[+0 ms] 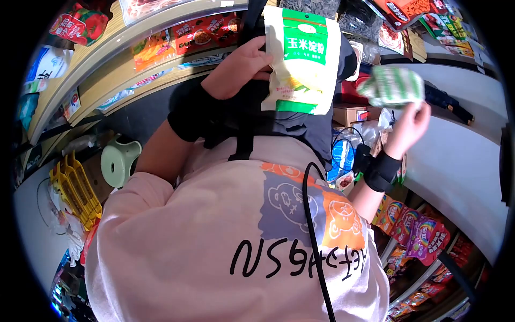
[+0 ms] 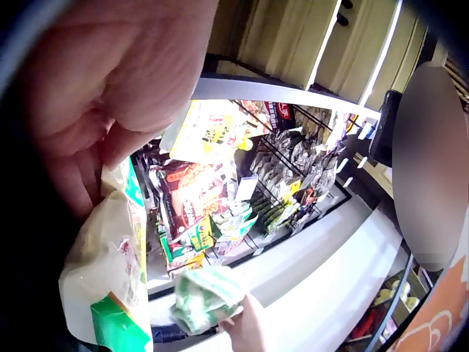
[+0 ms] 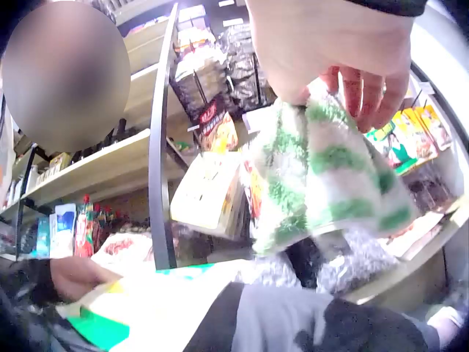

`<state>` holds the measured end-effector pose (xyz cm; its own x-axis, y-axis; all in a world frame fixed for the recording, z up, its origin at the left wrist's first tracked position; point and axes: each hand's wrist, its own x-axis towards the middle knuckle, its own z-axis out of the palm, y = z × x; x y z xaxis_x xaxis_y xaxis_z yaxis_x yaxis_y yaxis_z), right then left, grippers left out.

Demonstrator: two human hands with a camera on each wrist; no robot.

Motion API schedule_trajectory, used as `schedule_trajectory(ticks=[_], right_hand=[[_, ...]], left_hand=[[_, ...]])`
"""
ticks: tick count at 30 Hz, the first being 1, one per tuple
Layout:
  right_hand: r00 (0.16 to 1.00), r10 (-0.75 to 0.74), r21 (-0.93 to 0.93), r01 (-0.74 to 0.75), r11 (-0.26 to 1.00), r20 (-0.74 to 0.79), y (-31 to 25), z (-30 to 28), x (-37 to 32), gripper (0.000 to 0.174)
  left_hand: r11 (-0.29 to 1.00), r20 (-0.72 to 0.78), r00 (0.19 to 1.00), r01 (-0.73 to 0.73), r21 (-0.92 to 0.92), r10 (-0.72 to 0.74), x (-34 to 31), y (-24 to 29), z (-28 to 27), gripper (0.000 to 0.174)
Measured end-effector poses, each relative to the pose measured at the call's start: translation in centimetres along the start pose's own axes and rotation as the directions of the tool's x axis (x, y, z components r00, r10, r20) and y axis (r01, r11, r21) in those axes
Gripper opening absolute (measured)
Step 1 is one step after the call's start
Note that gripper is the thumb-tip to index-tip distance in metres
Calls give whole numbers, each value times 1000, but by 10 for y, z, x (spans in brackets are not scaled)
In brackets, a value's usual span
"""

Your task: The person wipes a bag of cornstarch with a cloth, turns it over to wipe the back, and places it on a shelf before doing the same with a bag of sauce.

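My left hand [image 1: 238, 68] grips the side edge of a cream and green bag of corn starch [image 1: 307, 61], which stands upright over my lap in the head view. The left wrist view shows the same bag [image 2: 110, 271] below that hand's fingers. Off to the right, my right hand [image 1: 409, 131] pinches a green-and-white striped cloth [image 1: 396, 86], blurred and held up in the air apart from the bag. In the right wrist view the cloth [image 3: 322, 172] hangs in folds beneath the fingers, and its fuzzy surface shows.
Shelves [image 1: 102, 59] with packaged food curve around the left and front. A pale green stool [image 1: 119, 161] and a yellow plastic rack [image 1: 75, 188] stand at the left. Bright snack bags [image 1: 418, 231] hang at the lower right. A black cable [image 1: 311, 214] crosses the shirt.
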<state>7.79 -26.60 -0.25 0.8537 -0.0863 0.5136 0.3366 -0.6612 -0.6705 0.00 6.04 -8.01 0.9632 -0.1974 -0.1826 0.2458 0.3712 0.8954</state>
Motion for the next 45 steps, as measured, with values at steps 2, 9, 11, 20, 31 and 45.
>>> schedule_trajectory(ticks=[2,9,11,20,31,45], right_hand=[[999,32,157,-29,987,-19,-25,-12,10,10],[856,-416,408,276,870,307,-57,47,-31,25],[557,-499,246,467,849,664,-70,73,-57,52],[548,-470,82,587,805,692,-72,114,-63,72],[683,-476,124,498,858,555,-40,136,-26,50],[869,38,668,-406,624,493,-39,95,-23,39]], left_hand=[[1000,10,1000,-4,-22,5,1,-2,0,42],[968,115,993,4,-251,26,8,-16,10,44],[939,155,977,-86,-333,145,11,-26,12,46],[946,49,999,-4,-323,21,6,-18,6,42],[964,78,996,-20,-265,42,12,-18,8,43],[997,-12,999,-33,-74,32,1,-9,18,38]])
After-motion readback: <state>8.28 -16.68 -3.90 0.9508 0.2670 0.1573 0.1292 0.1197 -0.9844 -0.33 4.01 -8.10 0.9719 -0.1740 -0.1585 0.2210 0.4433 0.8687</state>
